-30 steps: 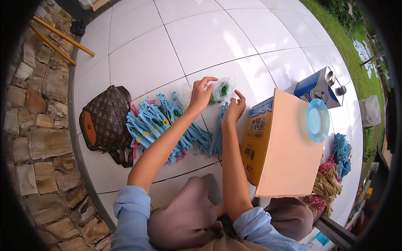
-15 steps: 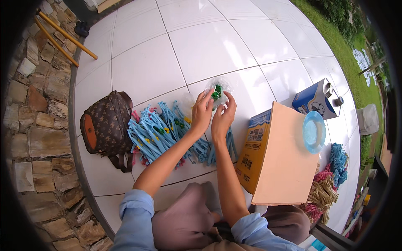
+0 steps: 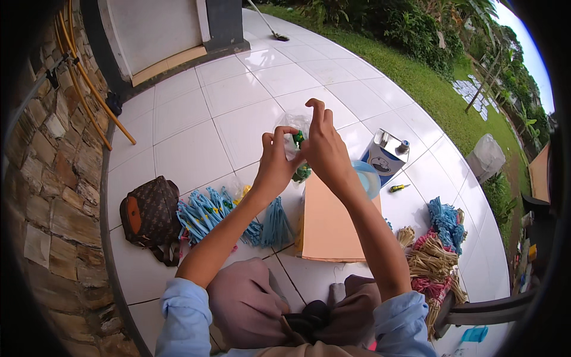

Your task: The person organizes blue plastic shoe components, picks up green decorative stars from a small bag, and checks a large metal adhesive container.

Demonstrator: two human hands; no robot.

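Note:
Both hands are raised above the tiled floor around a clear plastic bag (image 3: 289,121) with small green pieces (image 3: 301,174) in it. My left hand (image 3: 273,162) has its thumb and fingers bent round the bag's left side. On the other side, my right hand (image 3: 328,149) presses its thumb toward the bag, its index finger crooked upward; its other fingers are partly hidden. Below my left forearm lie light blue cord bundles (image 3: 205,213), some with yellow and green bits. Another blue bundle (image 3: 276,223) sits beside the cardboard box (image 3: 333,229).
A light blue plate (image 3: 370,180) rests on the box's far right corner, partly behind my right forearm. Beyond it stand a metal can (image 3: 385,157) and a small screwdriver (image 3: 399,187). Blue, pink and beige cord bundles (image 3: 437,262) lie right; a brown backpack (image 3: 150,215) is left.
My view has tilted up, bringing the doorway and more garden into sight. Both hands have closed in on the plastic bag, my right hand now higher and partly across it.

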